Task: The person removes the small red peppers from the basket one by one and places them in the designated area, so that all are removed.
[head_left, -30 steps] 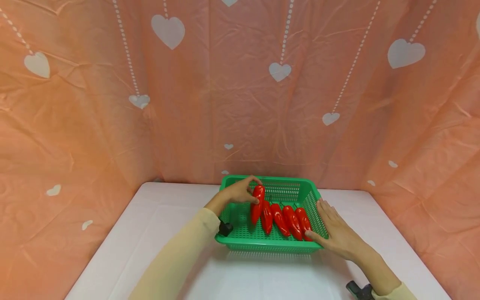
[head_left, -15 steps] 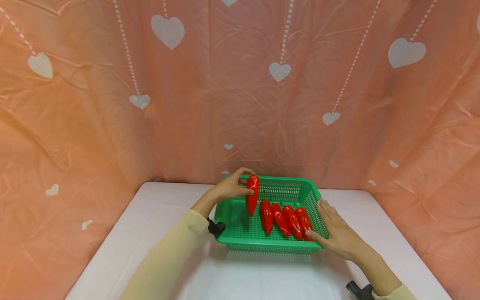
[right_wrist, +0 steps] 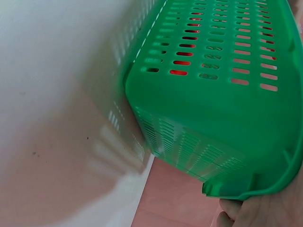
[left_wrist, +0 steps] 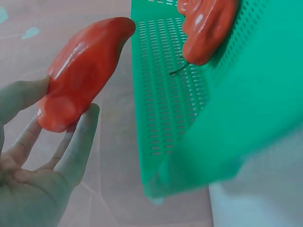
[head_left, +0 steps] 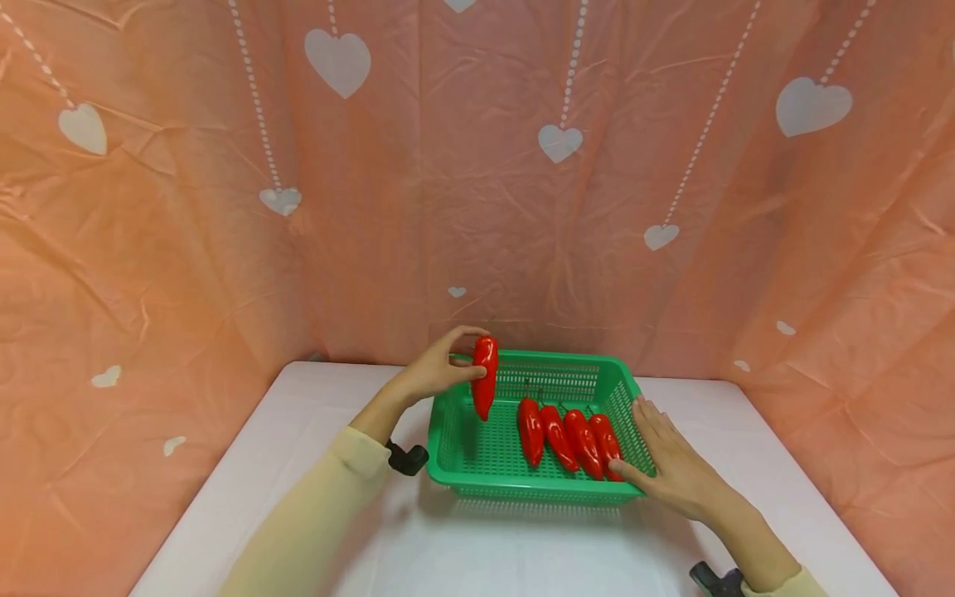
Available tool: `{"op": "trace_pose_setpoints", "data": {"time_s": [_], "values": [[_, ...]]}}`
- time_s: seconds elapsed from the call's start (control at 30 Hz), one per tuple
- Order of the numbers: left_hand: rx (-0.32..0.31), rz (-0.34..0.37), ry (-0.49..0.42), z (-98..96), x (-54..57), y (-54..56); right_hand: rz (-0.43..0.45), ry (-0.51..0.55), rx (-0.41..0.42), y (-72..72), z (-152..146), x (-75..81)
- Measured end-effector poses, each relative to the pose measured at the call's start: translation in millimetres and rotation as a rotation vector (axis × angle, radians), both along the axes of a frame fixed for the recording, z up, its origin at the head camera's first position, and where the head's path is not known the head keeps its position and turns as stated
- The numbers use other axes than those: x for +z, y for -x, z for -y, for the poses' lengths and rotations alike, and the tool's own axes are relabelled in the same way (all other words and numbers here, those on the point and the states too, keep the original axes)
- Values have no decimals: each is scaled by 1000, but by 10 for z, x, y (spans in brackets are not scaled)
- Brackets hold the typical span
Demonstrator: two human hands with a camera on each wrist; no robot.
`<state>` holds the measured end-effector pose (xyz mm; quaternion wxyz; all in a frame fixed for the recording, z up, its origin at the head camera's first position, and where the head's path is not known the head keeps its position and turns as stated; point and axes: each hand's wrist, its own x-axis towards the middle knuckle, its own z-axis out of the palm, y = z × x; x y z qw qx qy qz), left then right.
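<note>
My left hand [head_left: 438, 369] pinches a red pepper [head_left: 485, 377] between thumb and fingers, holding it above the left part of a green basket [head_left: 537, 491]. In the left wrist view this pepper [left_wrist: 78, 78] is glossy and tapered, its tip pointing away from the palm. Several more red peppers [head_left: 555, 438] lie side by side in the basket's right half. At the basket's right end, my right hand [head_left: 675, 464] rests along the rim with straight fingers, the thumb reaching over the front corner. From the right wrist, fingers [right_wrist: 230, 206] show at the rim.
The basket stands on a white table [head_left: 515, 555]. Behind it and along both sides hangs a peach curtain [head_left: 492, 207] printed with white hearts. A black wrist mount [head_left: 407, 458] on the left arm is close to the basket's left edge.
The left hand has lifted the pepper away from the row and carried it up and to the left. The right hand and the basket have stayed in place.
</note>
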<state>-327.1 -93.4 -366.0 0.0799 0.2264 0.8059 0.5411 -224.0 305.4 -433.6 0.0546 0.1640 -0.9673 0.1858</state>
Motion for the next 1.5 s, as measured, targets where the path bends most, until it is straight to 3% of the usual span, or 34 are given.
{"op": "trace_pose_setpoints", "data": {"time_s": [0.43, 0.7, 1.27, 1.5], "values": [[34, -30, -37, 340, 139, -64, 3, 0, 1, 11, -6, 12], [62, -32, -22, 582, 144, -91, -8, -9, 7, 16, -8, 13], [140, -39, 71, 945, -86, -134, 4, 5, 6, 4, -9, 12], [131, -24, 102, 1052, -225, -145, 0, 8, 7, 9, -5, 8]]}}
